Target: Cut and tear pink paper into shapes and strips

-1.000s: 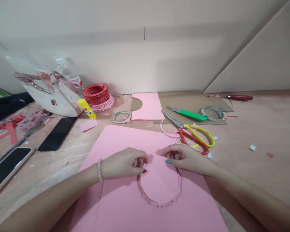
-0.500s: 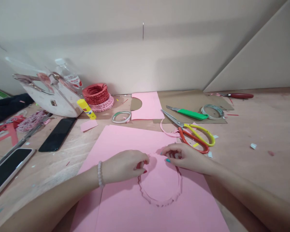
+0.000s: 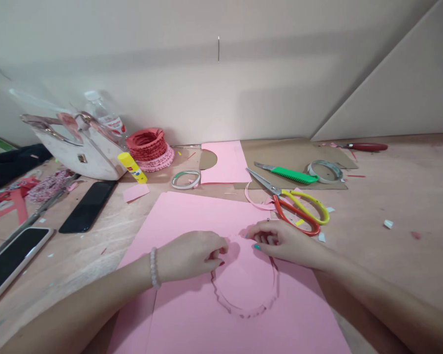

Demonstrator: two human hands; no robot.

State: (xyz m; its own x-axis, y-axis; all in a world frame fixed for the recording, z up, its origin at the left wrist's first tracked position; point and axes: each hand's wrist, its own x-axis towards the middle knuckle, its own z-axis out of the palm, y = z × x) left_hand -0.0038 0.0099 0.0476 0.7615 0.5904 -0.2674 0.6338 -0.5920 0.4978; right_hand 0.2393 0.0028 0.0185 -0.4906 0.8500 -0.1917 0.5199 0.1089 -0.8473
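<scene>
A thin pink paper ring (image 3: 245, 313) with a frilled outer edge lies over large pink paper sheets (image 3: 192, 324). My left hand (image 3: 194, 255) is closed at the ring's upper left, its fingers curled and thumb pressed in. Across from it, my right hand (image 3: 280, 242) pinches the ring's upper right side between thumb and fingers. A short stretch of the rim shows faintly between the two hands; fingers cover parts of it. Just beyond my right hand lie scissors (image 3: 275, 191) with one red and one yellow handle.
Behind the sheets are a green-handled knife (image 3: 293, 175), a cut pink card (image 3: 229, 162), brown cardboard (image 3: 280, 147) and a tape roll (image 3: 185, 179). To the left stand a glue stick (image 3: 133, 168), stacked red and pink rings (image 3: 147, 145), a white handbag (image 3: 77, 152) and two phones (image 3: 88, 206).
Both hands stay at the ring's far side, with only a very slight shift of the fingers. The whole view has moved a little; the things on the table have not.
</scene>
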